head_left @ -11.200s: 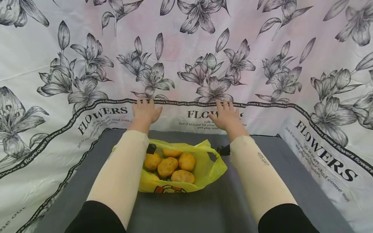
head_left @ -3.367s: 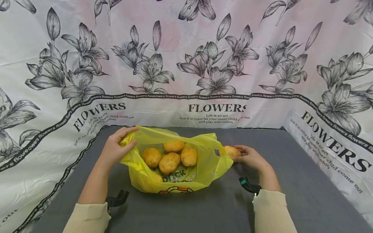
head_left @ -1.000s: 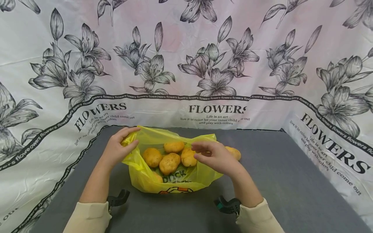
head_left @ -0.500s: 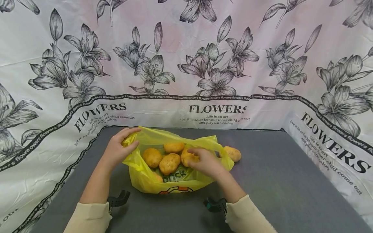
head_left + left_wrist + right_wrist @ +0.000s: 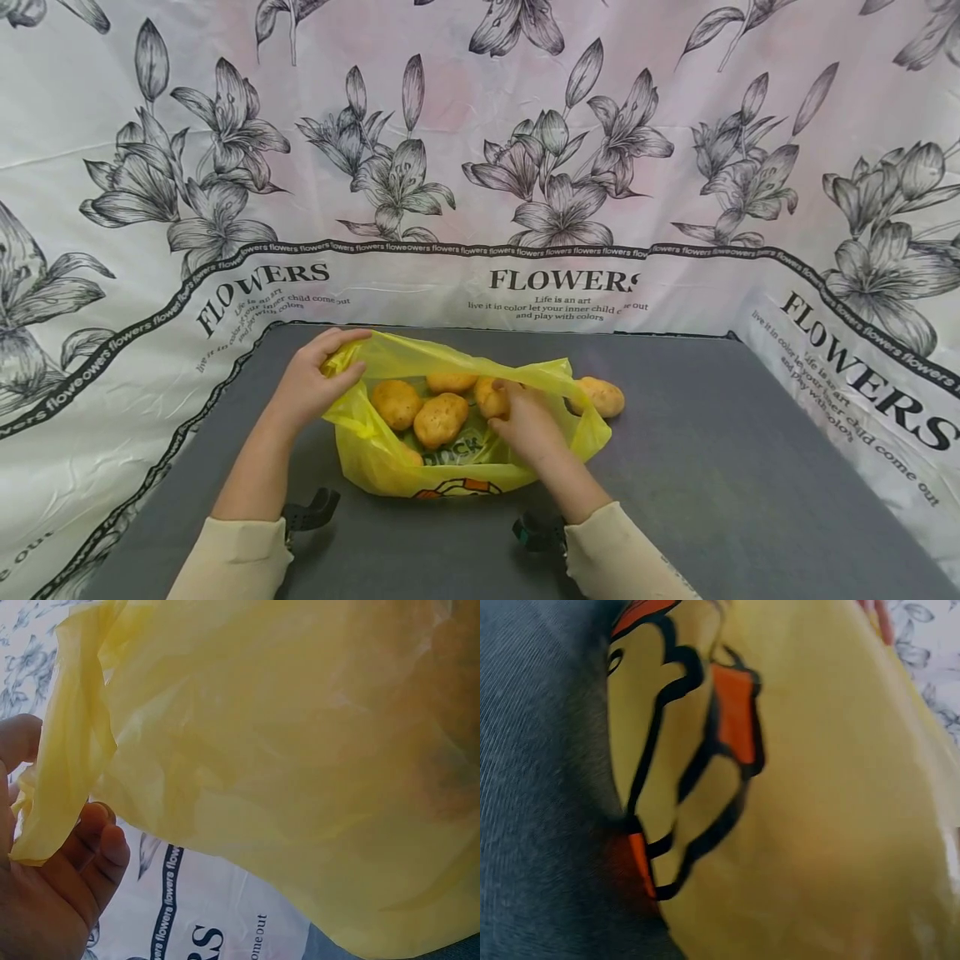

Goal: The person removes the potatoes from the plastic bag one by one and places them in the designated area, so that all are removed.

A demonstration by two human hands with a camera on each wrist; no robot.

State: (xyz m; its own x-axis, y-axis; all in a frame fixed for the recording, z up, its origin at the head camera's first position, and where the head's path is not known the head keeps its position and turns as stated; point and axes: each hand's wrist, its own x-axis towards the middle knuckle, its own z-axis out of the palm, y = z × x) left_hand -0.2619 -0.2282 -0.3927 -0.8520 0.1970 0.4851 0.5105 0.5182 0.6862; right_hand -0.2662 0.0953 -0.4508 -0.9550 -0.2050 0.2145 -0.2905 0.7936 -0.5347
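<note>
A yellow plastic bag [image 5: 390, 477] lies on the table with its mouth spread, a printed cartoon on its front. My left hand [image 5: 318, 379] holds up the bag's left rim; in the left wrist view the film [image 5: 71, 735] passes between the fingers of that hand [image 5: 56, 900]. Inside the bag, my right hand [image 5: 528, 425] grips the rightmost potato [image 5: 491, 397], partly covering it. Several other potatoes, such as the middle one [image 5: 440, 421], lie in the bag. In the right wrist view, the bag's printed side [image 5: 817, 787] hides the right hand's grip.
One potato [image 5: 602, 397] rests on the grey table [image 5: 712, 467] just outside the bag's right side. A white cloth with flower prints [image 5: 420, 283] hangs behind and along both sides of the table. Dark devices [image 5: 311, 510] sit at both wrists.
Earlier, both hands stretched forward, empty. Then the left took the bag's rim and the right held a potato outside the bag. Since then, the right released it, reached inside and gripped another.
</note>
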